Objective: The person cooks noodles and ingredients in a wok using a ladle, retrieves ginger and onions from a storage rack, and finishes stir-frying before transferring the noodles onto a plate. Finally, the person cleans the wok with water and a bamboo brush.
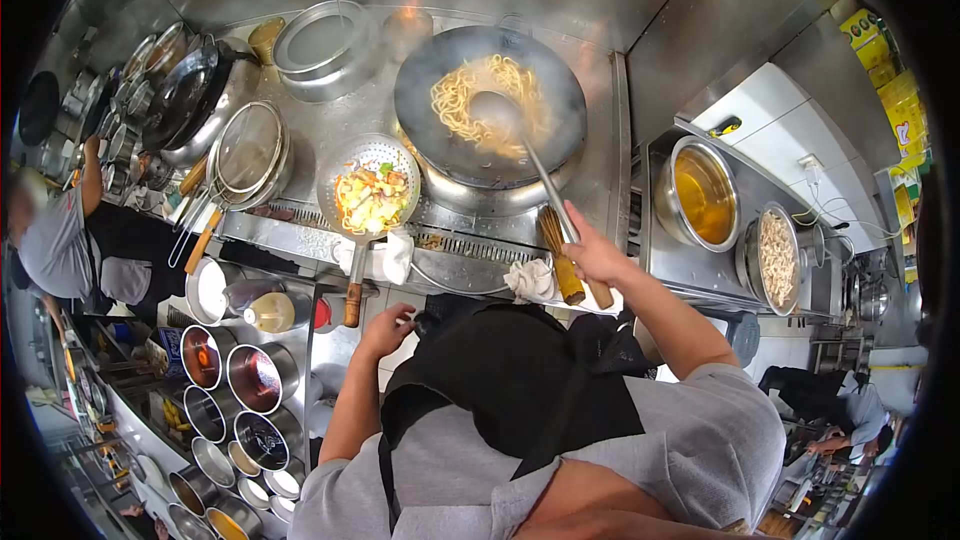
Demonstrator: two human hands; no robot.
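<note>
Risking, perhaps, spilling noodles (453, 105) over the wok's (563, 100) 12 o'clock rim by pushing the ladle (497, 114) too hard mid-wok. Clasping the ladle with the right hand (596, 258), at 5 o'clock from the wok; curling the left hand (384, 333) loosely around nothing visible, at 7 o'clock, near the strainer (376, 150).

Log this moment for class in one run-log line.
right hand: grips ladle | left hand: loosely curled | wok: noodles, ladle bowl among them | strainer: mixed food, left of wok
</note>
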